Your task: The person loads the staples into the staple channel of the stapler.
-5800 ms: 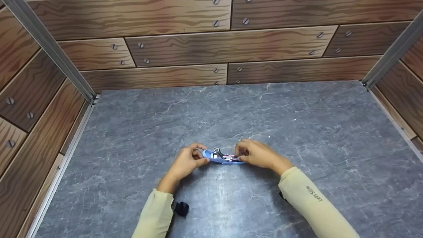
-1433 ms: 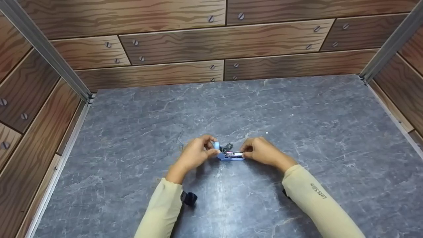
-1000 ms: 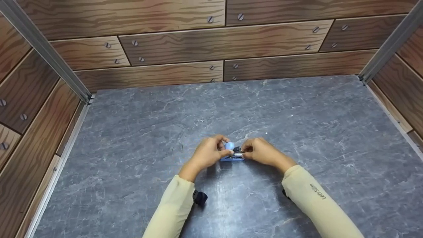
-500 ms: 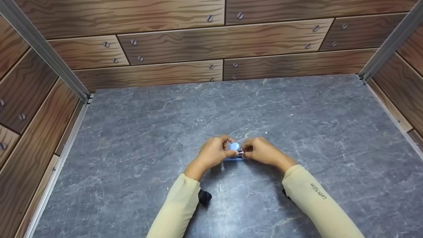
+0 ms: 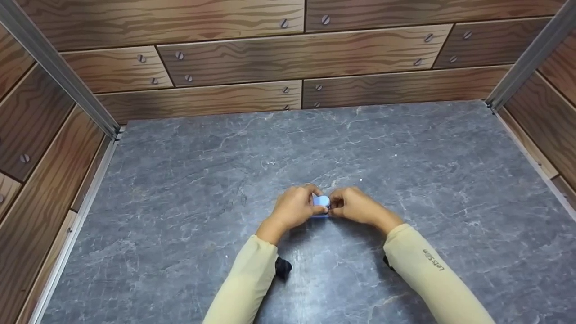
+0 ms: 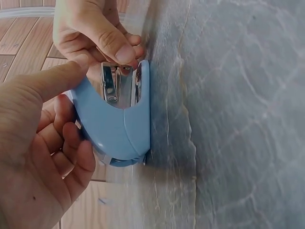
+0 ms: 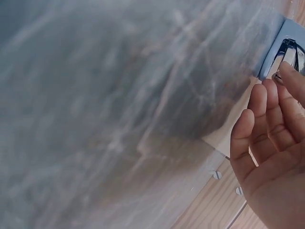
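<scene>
A light blue stapler (image 6: 107, 124) stands on the grey table between both hands; its blue top (image 5: 321, 200) shows in the head view. My left hand (image 5: 292, 207) holds the raised top cover, thumb on one side and fingers on the other. In the left wrist view, the metal magazine (image 6: 125, 86) lies exposed between cover and base. My right hand (image 5: 355, 207) pinches the magazine's front end between thumb and fingertips. At the upper right of the right wrist view, only the stapler's end (image 7: 285, 47) appears beside the right thumb (image 7: 291, 78). Staples inside cannot be made out.
A grey marbled tabletop (image 5: 216, 171) spreads around the hands. Wood-patterned walls (image 5: 234, 63) and metal corner posts (image 5: 60, 67) enclose it at the back and sides. A few tiny white specks (image 5: 361, 179) dot the surface.
My left hand has moved right with the cover, swinging it over the magazine toward my right hand. The black inner mechanism, visible earlier, is now mostly covered. My right hand stays nearly still.
</scene>
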Action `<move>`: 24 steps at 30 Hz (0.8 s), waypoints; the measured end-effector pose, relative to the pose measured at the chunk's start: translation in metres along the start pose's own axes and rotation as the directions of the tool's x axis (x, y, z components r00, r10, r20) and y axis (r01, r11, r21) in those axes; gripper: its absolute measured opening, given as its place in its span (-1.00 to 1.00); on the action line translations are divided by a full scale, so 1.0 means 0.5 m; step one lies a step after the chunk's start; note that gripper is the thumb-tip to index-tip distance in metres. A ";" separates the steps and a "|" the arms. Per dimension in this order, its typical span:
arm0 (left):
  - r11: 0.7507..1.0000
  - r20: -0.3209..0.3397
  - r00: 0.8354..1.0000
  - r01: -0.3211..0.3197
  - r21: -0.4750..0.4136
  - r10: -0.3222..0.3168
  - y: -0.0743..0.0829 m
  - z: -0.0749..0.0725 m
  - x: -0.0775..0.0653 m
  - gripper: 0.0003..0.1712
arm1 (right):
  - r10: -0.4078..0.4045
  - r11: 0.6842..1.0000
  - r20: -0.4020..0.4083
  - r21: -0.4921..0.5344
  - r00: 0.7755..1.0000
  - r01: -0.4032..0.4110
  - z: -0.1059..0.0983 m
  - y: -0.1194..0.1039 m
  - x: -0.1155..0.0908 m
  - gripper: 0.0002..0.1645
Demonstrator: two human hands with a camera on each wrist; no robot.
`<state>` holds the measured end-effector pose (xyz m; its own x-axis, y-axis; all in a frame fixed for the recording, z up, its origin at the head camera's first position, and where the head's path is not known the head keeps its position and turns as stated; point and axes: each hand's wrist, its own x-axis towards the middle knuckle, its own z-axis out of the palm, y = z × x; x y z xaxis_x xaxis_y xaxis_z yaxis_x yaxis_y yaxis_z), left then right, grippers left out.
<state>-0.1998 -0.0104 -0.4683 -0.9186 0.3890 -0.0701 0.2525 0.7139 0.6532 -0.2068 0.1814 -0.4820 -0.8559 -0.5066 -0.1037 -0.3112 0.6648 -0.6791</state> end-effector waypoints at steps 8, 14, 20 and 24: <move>0.999 0.005 1.000 0.017 -0.043 -0.017 -0.001 -0.002 -0.003 -0.61 | 0.004 1.000 0.018 0.008 1.000 -0.004 -0.004 -0.006 -0.002 -0.82; 0.995 0.023 1.000 -0.003 -0.100 0.006 -0.010 -0.008 -0.010 -0.60 | 0.002 1.000 0.023 -0.003 1.000 -0.002 -0.004 -0.006 -0.003 -0.84; 0.985 0.040 0.999 0.005 -0.174 0.002 -0.028 -0.019 -0.020 -0.59 | -0.006 1.000 0.002 -0.015 1.000 0.006 -0.003 -0.004 -0.002 -0.82; 0.981 0.026 1.000 0.008 -0.193 -0.003 -0.036 -0.022 -0.024 -0.64 | -0.001 1.000 -0.006 -0.003 1.000 0.001 -0.003 -0.005 -0.004 -0.78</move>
<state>-0.1964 -0.0342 -0.4710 -0.9110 0.4020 -0.0917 0.1820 0.5915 0.7855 -0.2049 0.1814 -0.4788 -0.8583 -0.5035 -0.0985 -0.3129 0.6660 -0.6772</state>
